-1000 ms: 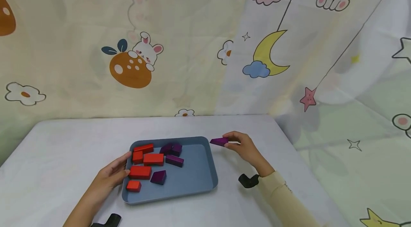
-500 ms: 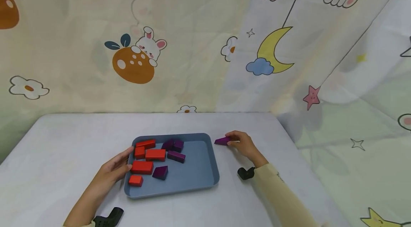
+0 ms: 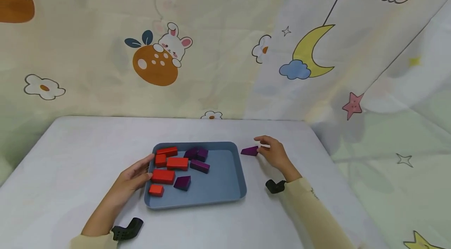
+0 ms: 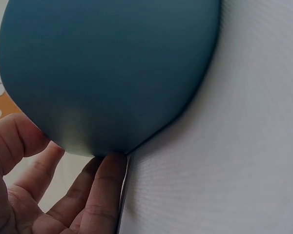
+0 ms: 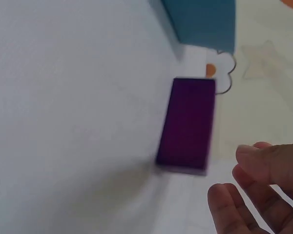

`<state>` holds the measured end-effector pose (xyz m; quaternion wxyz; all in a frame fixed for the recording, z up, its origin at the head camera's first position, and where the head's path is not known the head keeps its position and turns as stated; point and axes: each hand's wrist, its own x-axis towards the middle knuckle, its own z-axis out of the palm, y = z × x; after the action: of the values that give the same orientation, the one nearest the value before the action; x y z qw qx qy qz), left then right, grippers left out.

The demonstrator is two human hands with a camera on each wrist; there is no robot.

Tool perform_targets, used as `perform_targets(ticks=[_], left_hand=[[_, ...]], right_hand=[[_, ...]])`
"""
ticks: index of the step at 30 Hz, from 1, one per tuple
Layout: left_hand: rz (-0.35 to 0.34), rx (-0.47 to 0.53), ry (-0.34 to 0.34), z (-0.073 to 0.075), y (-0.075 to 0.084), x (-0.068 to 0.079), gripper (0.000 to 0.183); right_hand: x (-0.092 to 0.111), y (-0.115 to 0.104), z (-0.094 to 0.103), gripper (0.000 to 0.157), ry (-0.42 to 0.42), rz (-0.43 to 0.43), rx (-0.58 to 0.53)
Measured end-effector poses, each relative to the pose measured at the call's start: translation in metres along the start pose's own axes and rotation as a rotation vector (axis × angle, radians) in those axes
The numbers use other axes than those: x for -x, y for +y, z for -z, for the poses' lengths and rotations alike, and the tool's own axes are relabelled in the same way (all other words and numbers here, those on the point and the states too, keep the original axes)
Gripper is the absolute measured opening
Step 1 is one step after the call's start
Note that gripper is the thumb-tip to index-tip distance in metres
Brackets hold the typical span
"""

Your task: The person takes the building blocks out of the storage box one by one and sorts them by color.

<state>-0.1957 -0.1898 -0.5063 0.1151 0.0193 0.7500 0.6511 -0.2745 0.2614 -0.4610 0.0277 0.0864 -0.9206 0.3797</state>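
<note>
In the head view, a blue tray [image 3: 222, 178] holds several red blocks, such as a red block [image 3: 177, 163], along its left side. Several purple blocks, among them a purple block [image 3: 199, 166], lie beside them. My left hand [image 3: 133, 176] rests fingertips and thumb against the tray's left wall; the left wrist view shows the fingertips touching its outside. To the right of the tray, a tapered purple block [image 3: 249, 151] lies on the table. My right hand [image 3: 275, 153] is right beside it, and the right wrist view shows its fingers spread apart from the block.
A white-covered table [image 3: 95, 151] extends around the tray. Behind it hangs a printed cloth [image 3: 218, 45] with cartoon animals, flowers and a moon. Black wrist mounts [image 3: 127, 230] sit at both wrists.
My right hand held the tapered purple block beside the tray, lowered it to the table and has let go, fingers parting. My left hand stays at the tray. The head view shifts slightly.
</note>
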Motion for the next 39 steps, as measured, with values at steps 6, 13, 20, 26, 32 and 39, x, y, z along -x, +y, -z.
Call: perform_targets(ticks=[6, 13, 20, 26, 32, 39], left_hand=[[-0.038, 0.028, -0.012, -0.004, 0.0, -0.005, 0.062], [-0.023, 0.02, -0.01, -0.006, 0.0, -0.009, 0.061], [-0.042, 0.049, -0.011, -0.008, -0.001, -0.012, 0.06], [-0.047, 0.043, -0.018, -0.006, 0.0, -0.01, 0.06], [-0.048, 0.033, -0.013, -0.004, 0.0, -0.008, 0.061], [-0.034, 0.03, -0.001, 0.001, -0.002, -0.003, 0.061]], right_hand=[[0.003, -0.027, 0.002, 0.035, 0.014, 0.09, -0.025], [0.0, -0.057, -0.012, 0.031, -0.048, 0.157, -0.13], [-0.01, -0.07, -0.037, 0.034, -0.117, 0.189, -0.177], [-0.021, -0.077, -0.059, 0.034, -0.175, 0.153, -0.209], [-0.03, -0.083, -0.08, 0.032, -0.256, 0.08, -0.166], [-0.037, -0.091, -0.102, 0.037, -0.315, -0.007, -0.07]])
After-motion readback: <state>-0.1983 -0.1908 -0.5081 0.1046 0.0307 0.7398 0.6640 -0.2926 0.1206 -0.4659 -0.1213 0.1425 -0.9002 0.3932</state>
